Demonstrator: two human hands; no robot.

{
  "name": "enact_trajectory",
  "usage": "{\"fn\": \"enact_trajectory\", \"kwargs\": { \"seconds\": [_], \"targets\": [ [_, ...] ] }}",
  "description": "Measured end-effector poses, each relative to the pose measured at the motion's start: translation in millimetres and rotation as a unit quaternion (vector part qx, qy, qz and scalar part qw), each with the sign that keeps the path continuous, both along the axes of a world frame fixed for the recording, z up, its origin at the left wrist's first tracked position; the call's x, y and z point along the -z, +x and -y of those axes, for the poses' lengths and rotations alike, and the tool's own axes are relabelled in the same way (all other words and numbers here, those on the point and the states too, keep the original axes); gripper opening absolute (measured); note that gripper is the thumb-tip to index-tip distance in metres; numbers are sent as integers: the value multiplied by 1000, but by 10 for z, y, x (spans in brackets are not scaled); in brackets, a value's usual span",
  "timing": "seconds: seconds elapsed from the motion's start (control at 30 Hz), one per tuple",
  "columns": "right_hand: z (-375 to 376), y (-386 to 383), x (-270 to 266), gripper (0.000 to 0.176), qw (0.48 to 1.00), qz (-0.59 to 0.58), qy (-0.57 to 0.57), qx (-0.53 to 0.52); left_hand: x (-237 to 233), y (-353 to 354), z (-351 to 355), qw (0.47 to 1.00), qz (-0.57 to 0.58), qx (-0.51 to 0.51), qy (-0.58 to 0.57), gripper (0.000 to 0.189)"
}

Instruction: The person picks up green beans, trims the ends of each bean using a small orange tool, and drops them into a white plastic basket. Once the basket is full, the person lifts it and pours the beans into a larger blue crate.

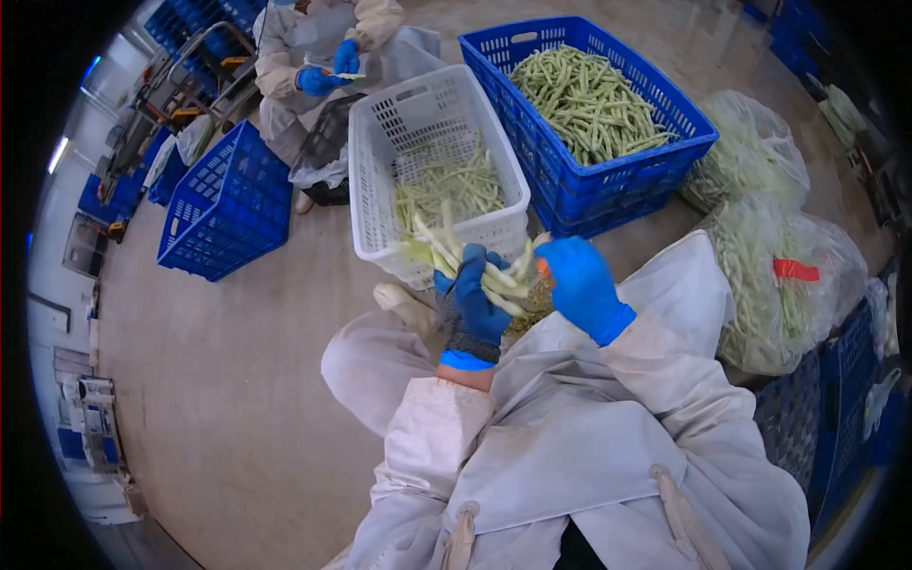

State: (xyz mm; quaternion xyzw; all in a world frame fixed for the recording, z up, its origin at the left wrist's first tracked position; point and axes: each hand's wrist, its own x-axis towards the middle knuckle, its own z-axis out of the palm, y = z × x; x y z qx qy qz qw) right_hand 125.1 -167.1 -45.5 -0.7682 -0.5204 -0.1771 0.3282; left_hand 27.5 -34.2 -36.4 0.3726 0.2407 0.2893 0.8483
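Note:
My left hand (473, 302), in a blue glove with a dark grey knitted cuff, is closed around a bunch of pale green beans (442, 245). The beans stick out on both sides of the fist. Close to their right ends is my right hand (584, 290), blue-gloved with curled fingers; a small orange-brown thing shows at its fingertips, too small to name. Just beyond both hands stands a white plastic crate (364, 180) with loose green beans (456, 185) lying inside. Below the hands, small greenish bits (534, 306) are partly hidden by my sleeves and apron.
A blue crate (589, 180) heaped with green beans (589, 104) stands right of the white one. Bulging clear bags of beans (760, 285) sit at the right. Another blue crate (228, 204) stands at left. Opposite sits a co-worker (328, 57) in blue gloves, holding something thin.

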Motion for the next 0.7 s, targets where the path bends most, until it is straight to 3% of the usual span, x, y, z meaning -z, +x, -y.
{"fn": "enact_trajectory", "kwargs": {
  "seconds": [0.07, 0.13, 0.17, 0.2, 0.23, 0.27, 0.3, 0.33, 0.4, 0.43, 0.47, 0.57, 0.7],
  "targets": [
    [70, 93, -52, 20, 999, -18, 13, 44, 17, 30, -13, 1000, -6, -21, 7, 15],
    [189, 180, -196, 25, 999, -24, 37, 17, 127, 36, -128, 973, -57, -77, 209, 23],
    [273, 267, -175, 33, 978, -205, 45, 6, 212, 23, -183, 991, -19, -49, 124, 28],
    [305, 308, -264, 33, 979, -199, 45, 16, 140, -22, -167, 997, -12, -37, 61, 24],
    [328, 346, -411, 38, 876, -462, 119, -69, 185, -46, -222, 999, 3, -11, 31, 20],
    [370, 398, -509, 44, 693, -680, 187, -151, 234, -61, -271, 1000, 17, 14, 2, 17],
    [436, 496, -363, 47, 642, -721, 161, -203, 223, -78, -253, 1000, 23, 9, -7, 14],
    [480, 495, -398, 47, 648, -717, 164, -199, 208, -99, -253, 999, 28, 1, -14, 11],
    [549, 418, -456, 49, 406, -828, 219, -319, 263, -131, -331, 998, 42, 16, -32, 12],
    [584, 408, -432, 59, 369, -836, 229, -335, 242, -144, -339, 998, 45, 11, -43, 12],
    [624, 383, -438, 59, 372, -836, 230, -332, 216, -158, -342, 997, 46, 7, -54, 13],
    [658, 269, -546, 84, 333, -826, 263, -371, 221, -179, -409, 995, 67, 17, -78, 14],
    [662, 268, -483, 81, 334, -822, 239, -395, 220, -166, -420, 984, 119, 73, -110, 17]
  ]
}}
